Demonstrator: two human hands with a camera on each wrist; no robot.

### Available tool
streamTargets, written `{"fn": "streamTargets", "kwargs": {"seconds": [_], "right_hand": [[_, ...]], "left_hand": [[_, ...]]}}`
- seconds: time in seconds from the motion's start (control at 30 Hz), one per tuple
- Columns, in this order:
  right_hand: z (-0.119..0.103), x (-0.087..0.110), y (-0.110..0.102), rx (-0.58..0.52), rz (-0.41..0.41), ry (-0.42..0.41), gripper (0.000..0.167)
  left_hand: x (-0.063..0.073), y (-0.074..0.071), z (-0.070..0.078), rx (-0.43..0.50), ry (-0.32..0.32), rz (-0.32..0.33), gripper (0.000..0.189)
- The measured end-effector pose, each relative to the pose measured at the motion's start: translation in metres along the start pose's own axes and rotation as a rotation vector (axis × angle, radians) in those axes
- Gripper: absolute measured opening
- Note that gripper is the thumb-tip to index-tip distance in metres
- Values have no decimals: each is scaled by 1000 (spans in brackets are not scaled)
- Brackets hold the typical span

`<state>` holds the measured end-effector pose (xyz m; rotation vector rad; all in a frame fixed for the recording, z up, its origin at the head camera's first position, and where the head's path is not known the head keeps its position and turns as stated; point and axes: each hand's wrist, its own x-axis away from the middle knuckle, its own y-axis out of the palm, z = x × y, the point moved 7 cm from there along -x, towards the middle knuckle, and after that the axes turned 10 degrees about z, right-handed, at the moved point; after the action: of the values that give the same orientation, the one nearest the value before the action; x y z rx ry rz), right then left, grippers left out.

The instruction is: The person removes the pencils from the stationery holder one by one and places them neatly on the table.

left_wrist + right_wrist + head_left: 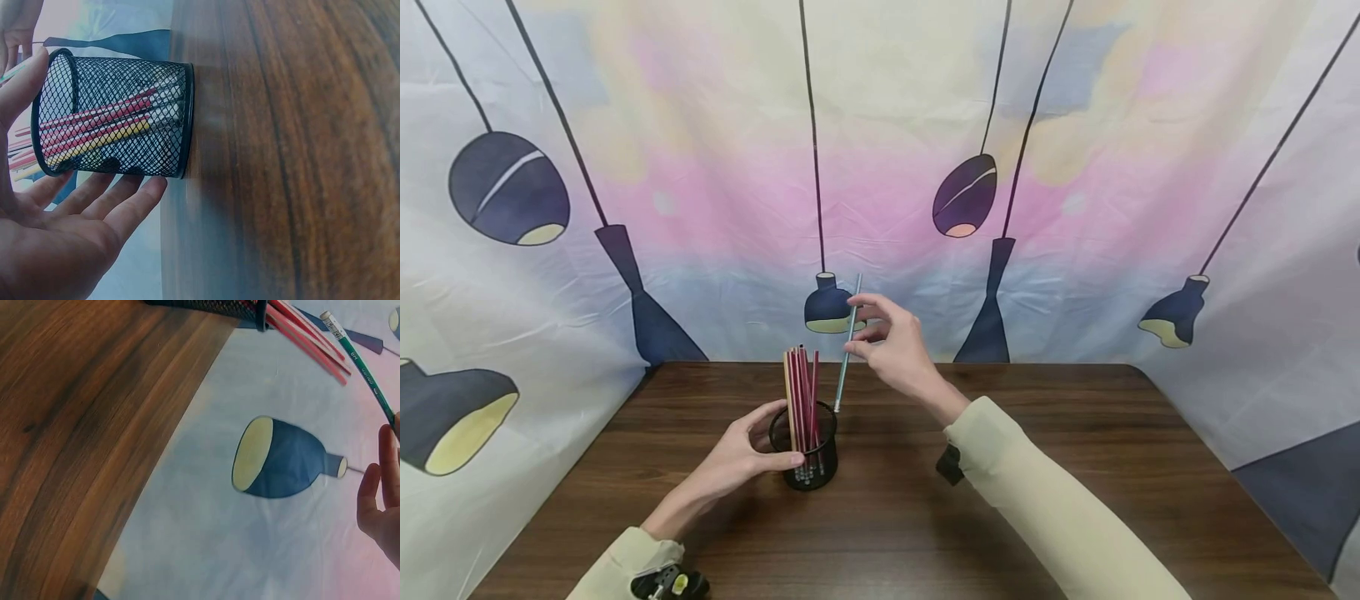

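A black mesh pencil cup stands upright on the wooden table. Its red and yellow pencils lean together, their tops above the rim. My left hand grips the cup from the left, thumb across the near side; the left wrist view shows the fingers curving along the mesh wall. Between thumb and fingertips, my right hand pinches a green pencil above and right of the cup. That pencil slants steeply, its white eraser end downward near the cup's rim in the head view.
The dark wooden table reaches back to a fabric backdrop printed with hanging lamps. More of this cloth flanks the table on both sides. A dark wrist strap sits on the left sleeve.
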<state>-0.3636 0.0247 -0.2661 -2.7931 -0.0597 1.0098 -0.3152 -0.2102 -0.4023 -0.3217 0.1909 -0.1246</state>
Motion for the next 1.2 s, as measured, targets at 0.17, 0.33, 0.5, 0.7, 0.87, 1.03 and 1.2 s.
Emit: {"fn": "streamTargets", "kwargs": {"seconds": [0.17,0.33,0.5,0.7,0.87,1.03,1.2], "right_hand": [[10,3,-16,16,25,20,55],[20,7,-29,23,35,45,55],[34,15,-34,69,25,80,54],[53,29,-32,104,-20,149,56],[65,41,-26,122,-68,175,56],[76,51,-20,122,-123,193,56],[86,60,-12,127,-173,220,54]], "left_hand": [[0,-1,0,-11,-3,2,92],[1,-1,-1,-13,-13,0,92],[1,-2,0,-6,-13,-1,92],[-1,-2,0,-4,-11,1,91],[-1,-2,-1,7,-10,-2,92],[0,-2,-1,10,-9,-4,93],[-1,-1,-1,21,-8,-4,92]]}}
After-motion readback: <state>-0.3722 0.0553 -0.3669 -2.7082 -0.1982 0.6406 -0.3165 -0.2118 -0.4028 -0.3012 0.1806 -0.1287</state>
